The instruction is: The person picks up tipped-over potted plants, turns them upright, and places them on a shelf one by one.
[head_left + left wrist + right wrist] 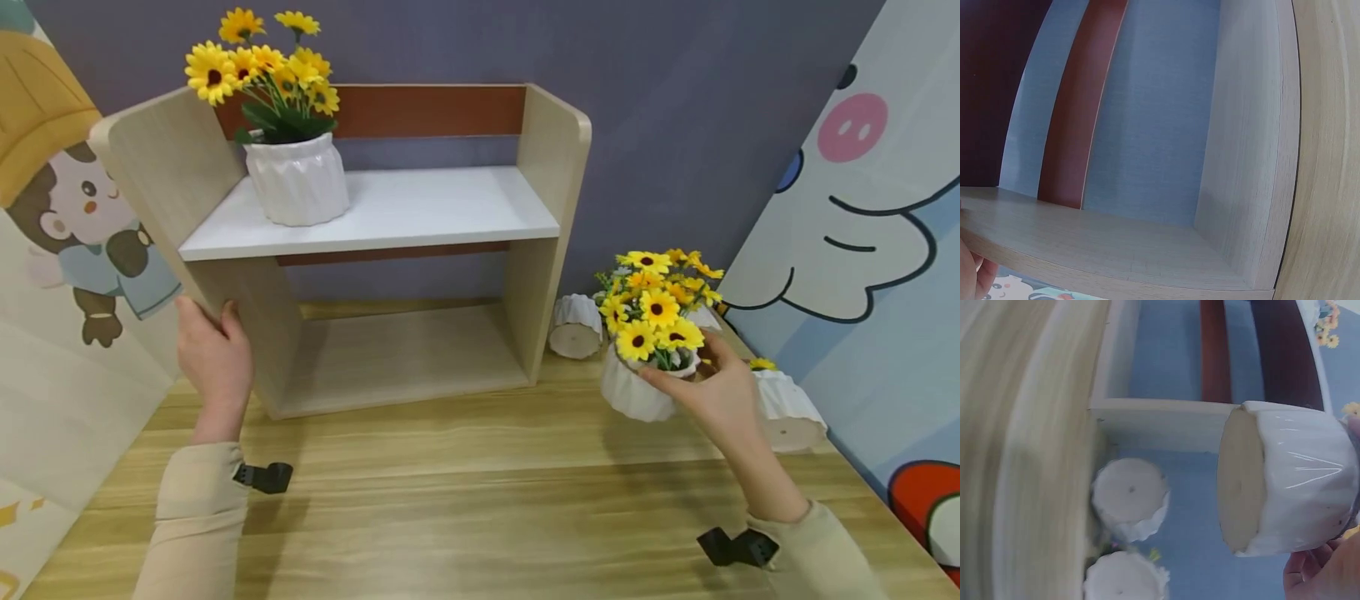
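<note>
Fluted flowerpot, abt upright, gripped by R hand, is R of bookshelf, whose L side L hand grips.

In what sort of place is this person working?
Probably a children's room or play corner, though I cannot be certain: a cartoon child decorates the left side, a pink-snouted cartoon figure the right, and a small shelf unit bearing potted yellow flowers stands on a wood-grain surface.
</note>
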A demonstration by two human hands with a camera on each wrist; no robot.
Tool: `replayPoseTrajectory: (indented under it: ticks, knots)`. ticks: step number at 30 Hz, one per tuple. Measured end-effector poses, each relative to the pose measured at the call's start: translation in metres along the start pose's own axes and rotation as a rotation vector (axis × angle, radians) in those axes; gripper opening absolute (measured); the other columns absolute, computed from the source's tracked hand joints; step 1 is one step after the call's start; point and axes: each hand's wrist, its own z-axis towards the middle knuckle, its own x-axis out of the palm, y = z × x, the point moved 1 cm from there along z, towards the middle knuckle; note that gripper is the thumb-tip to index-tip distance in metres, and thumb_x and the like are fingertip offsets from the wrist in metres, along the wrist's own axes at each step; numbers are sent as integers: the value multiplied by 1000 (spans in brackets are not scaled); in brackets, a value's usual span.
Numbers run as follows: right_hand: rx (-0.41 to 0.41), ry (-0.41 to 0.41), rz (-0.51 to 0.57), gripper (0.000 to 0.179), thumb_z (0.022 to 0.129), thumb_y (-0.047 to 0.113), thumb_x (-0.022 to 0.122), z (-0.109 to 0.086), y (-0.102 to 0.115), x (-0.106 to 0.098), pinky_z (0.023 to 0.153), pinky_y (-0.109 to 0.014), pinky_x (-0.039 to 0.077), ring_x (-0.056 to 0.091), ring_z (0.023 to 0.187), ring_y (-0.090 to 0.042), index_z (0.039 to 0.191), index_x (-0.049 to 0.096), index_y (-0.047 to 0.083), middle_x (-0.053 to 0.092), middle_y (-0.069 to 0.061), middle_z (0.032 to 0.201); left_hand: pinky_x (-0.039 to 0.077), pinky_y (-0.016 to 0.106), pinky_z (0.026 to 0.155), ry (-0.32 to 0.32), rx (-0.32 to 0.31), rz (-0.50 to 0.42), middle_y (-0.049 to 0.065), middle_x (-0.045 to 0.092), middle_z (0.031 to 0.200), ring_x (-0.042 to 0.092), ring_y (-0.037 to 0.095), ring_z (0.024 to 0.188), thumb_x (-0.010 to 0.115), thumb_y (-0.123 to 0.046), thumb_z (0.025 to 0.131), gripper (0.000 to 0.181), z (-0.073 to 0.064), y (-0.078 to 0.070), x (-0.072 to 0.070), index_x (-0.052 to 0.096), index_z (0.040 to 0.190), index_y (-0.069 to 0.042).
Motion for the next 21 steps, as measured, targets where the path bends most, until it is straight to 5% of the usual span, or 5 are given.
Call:
replayPoseTrajectory:
  ticks: [5, 9, 14, 21]
  knots:
    - [-42, -63, 59, 71, 70, 26, 78, 1, 12, 4, 59, -11, 41, 50, 87, -7, 130, 47, 8, 50, 3, 106, 37, 54, 84, 8, 6, 0, 26, 54, 113, 52, 43, 106, 43, -35, 93, 42, 0, 2, 2, 42, 117, -1]
    - [-104, -88, 127, 63, 68, 19, 79, 5, 23, 5, 59, -12, 42, 50, 81, -3, 125, 53, 11, 51, 13, 101, 38, 54, 84, 6, 13, -5, 26, 54, 112, 52, 43, 106, 42, -35, 93, 41, 0, 2, 3, 42, 117, -1]
    - [-174, -89, 194, 51, 68, 15, 79, 9, 38, 6, 66, -14, 41, 50, 87, -5, 114, 59, 15, 53, 12, 103, 37, 54, 83, 3, 10, 2, 26, 54, 111, 52, 44, 105, 43, -35, 93, 42, 0, 1, 3, 42, 116, 0]
    - [-233, -55, 275, 57, 69, 12, 78, 15, 63, 9, 79, -15, 43, 52, 98, -6, 122, 56, 12, 54, 7, 112, 37, 54, 82, -14, 17, -6, 27, 54, 110, 52, 44, 104, 44, -34, 93, 41, 0, 1, 2, 43, 115, 1]
